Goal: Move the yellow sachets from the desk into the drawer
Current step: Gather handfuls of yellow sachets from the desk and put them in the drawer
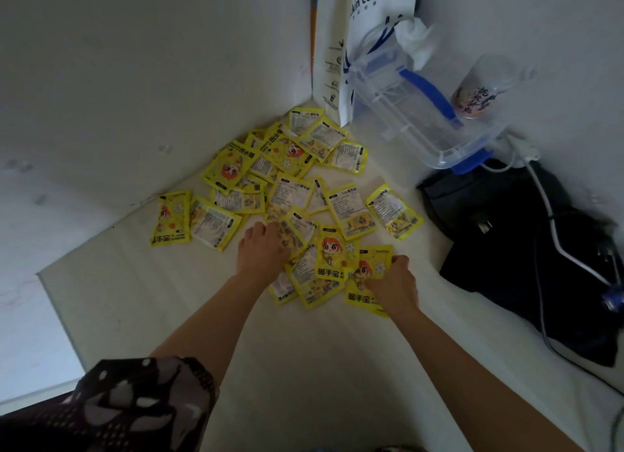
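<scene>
Several yellow sachets [287,188] with a red-haired cartoon figure lie scattered over the white desk [304,367], reaching into the corner of the walls. My left hand [261,250] lies on the near sachets with its fingers curled into the pile. My right hand [393,282] grips a yellow sachet [369,269] at the near right edge of the pile, fingers curled over its top edge. No drawer is in view.
A clear plastic box [422,113] with blue clips lies at the back right, a cup [479,90] beside it. A white paper coffee bag [364,39] stands in the corner. A black bag [526,255] with cables lies at the right.
</scene>
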Demonstrator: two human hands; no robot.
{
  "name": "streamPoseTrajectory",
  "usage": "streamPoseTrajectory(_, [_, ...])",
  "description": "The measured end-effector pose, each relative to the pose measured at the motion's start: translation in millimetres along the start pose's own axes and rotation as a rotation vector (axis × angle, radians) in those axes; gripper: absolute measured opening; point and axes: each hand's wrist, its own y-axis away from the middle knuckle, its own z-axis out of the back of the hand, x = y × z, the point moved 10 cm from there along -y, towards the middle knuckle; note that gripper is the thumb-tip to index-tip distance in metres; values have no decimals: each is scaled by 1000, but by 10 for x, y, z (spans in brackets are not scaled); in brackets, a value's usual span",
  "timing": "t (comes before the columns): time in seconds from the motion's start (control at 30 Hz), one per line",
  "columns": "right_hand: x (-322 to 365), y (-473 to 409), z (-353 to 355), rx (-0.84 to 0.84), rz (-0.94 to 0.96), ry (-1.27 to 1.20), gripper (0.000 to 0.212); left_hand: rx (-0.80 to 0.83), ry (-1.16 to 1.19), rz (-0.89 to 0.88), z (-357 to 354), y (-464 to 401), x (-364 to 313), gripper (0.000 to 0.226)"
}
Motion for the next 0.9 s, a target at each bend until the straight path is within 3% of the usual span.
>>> streamPoseTrajectory(0.23, [18, -55, 18, 38, 56, -11, 28, -29, 119, 83, 44, 132, 143, 59])
streamPoseTrajectory(0.47, [11, -35, 149, 43, 51, -149, 27, -3, 361, 272, 2, 248, 440, 82])
streamPoseTrajectory(0.6, [82, -34, 230, 48, 62, -218, 22, -73, 493, 345, 120, 374, 594, 69])
streamPoseTrajectory(0.77, [277, -26, 177, 93, 74, -316, 24, -94, 493, 370, 265, 369, 652, 57])
streamPoseTrajectory(0.9, [414, -40, 61, 111, 64, -322, 20, -57, 793, 407, 270, 251, 493, 44])
